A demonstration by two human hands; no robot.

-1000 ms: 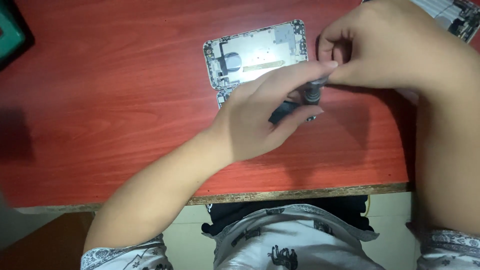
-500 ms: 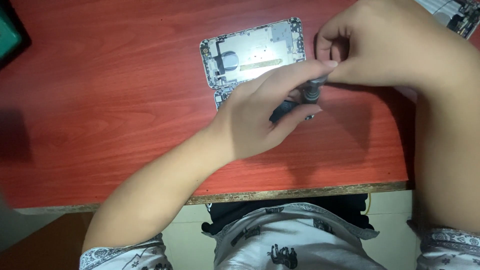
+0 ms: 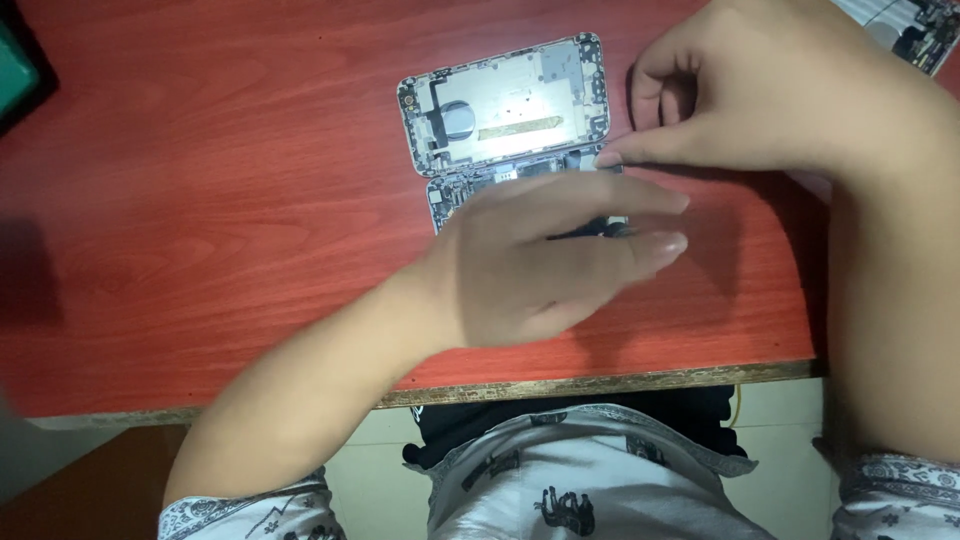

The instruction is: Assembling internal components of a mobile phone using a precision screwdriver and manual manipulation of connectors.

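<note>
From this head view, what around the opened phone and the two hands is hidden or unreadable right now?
- Dark slim tool: mostly covered by the left hand, which is motion-blurred; the grip cannot be judged.
- Opened silver phone shell: its lower board is hidden under the left fingers; small parts too tiny to tell.
- Right hand: whatever its fingertips pinch is hidden.
- Dark green-faced object and circuit parts: cut off by the frame edges.

Bare forearms, white short sleeves [image 3: 240,515] with dark paisley print, matching patterned shorts [image 3: 580,480].
</note>
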